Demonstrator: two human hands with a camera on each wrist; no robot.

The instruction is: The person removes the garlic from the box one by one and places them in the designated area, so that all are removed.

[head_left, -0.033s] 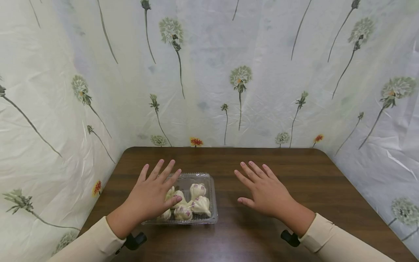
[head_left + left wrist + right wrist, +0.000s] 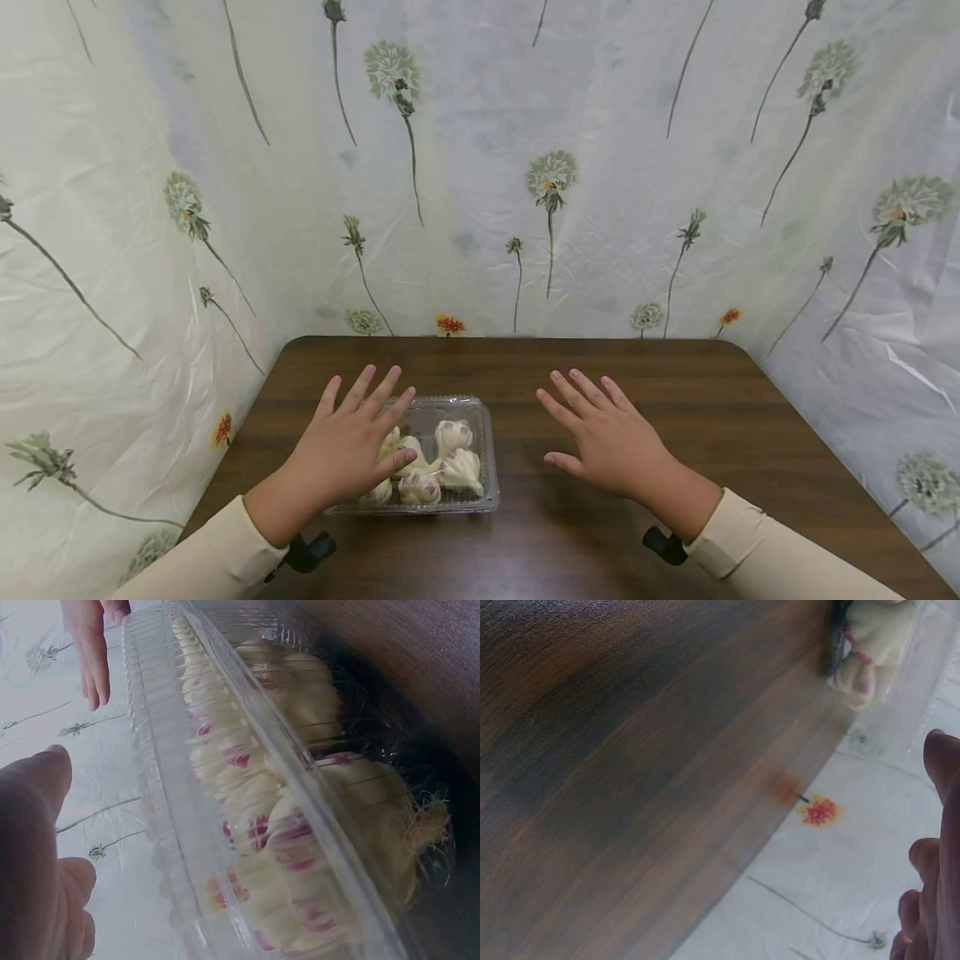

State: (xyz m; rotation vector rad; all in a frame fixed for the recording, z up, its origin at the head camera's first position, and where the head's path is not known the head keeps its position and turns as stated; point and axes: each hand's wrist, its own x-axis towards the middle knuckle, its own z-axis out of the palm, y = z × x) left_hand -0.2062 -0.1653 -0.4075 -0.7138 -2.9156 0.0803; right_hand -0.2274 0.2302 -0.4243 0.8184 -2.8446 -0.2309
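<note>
A clear plastic container (image 2: 491,467) with a ribbed rim sits on the table, left of centre. Inside lie several whole garlic bulbs (image 2: 459,469), cream with purple patches; roots show on one in the left wrist view. Fingers spread, my left hand (image 2: 348,446) hovers over the container's left part and hides some of the bulbs. My right hand (image 2: 611,442) is held above the bare wood to the right of the container, palm down, with its fingers spread too. Neither hand holds anything. The container's side wall (image 2: 161,787) is close to my left thumb (image 2: 41,780).
The dark brown wooden table (image 2: 637,367) has rounded far corners. Light cloth printed with dandelions (image 2: 480,183) hangs behind it and on both sides. A black wrist mount (image 2: 311,552) is on the left wrist, and another black mount (image 2: 665,546) is on the right.
</note>
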